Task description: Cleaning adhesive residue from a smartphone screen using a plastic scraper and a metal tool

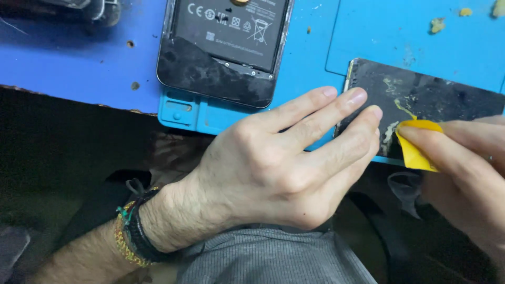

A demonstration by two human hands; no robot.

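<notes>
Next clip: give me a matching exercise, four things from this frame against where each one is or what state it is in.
Things:
1. left hand
2. right hand
3. opened phone with its black battery showing
4. blue work mat

Places or states:
A. pinches a small yellow triangular pick at the panel's near edge
B. lies flat under both the phone and the panel
C. rests at the top of the view, untouched by either hand
D. fingertips pressed on the left end of the dark back panel smeared with glue residue

Pairs: 1-D, 2-A, 3-C, 4-B
</notes>
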